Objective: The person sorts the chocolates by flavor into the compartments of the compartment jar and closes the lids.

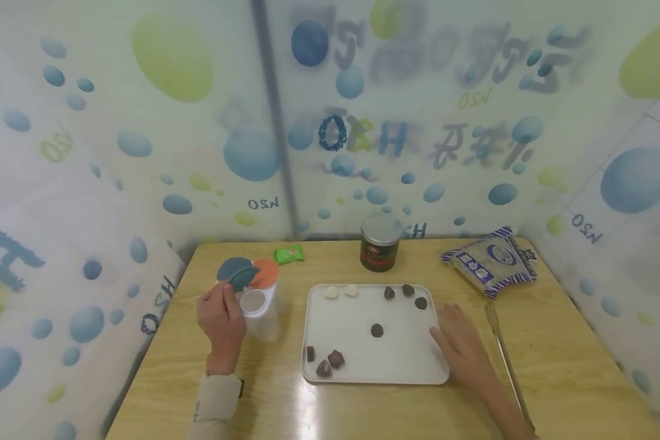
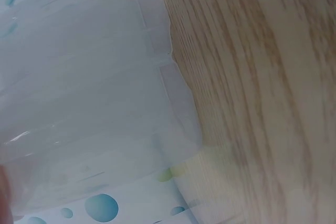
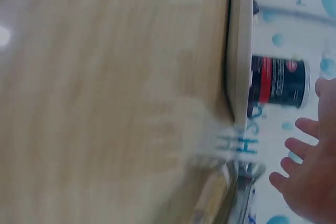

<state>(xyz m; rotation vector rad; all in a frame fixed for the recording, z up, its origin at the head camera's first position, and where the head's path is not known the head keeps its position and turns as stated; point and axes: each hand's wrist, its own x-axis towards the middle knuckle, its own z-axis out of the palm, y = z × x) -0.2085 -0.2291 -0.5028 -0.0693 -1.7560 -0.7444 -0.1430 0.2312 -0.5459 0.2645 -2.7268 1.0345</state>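
My left hand (image 1: 222, 321) pinches a dark teal lid (image 1: 244, 278), tilted above a cluster of translucent canisters. The nearest canister (image 1: 261, 321) has a round, uncovered mouth; behind it, others wear a blue lid (image 1: 234, 268) and an orange lid (image 1: 266, 274). Cloudy canister walls (image 2: 89, 93) fill much of the left wrist view. At the right rim of a white tray (image 1: 401, 360), my right hand (image 1: 464, 348) has loose, spread fingers and holds nothing. Whether its thumb touches the rim I cannot tell. Several dark chocolates (image 1: 335, 359) and two pale pieces (image 1: 351, 291) lie on the tray.
A black tin (image 1: 379, 244) with a silvery lid stands behind the tray. At the back right lies a blue-striped bag (image 1: 492, 261), with a whisk (image 1: 506, 357) in front of it. A small green packet (image 1: 289, 253) lies at the back left.
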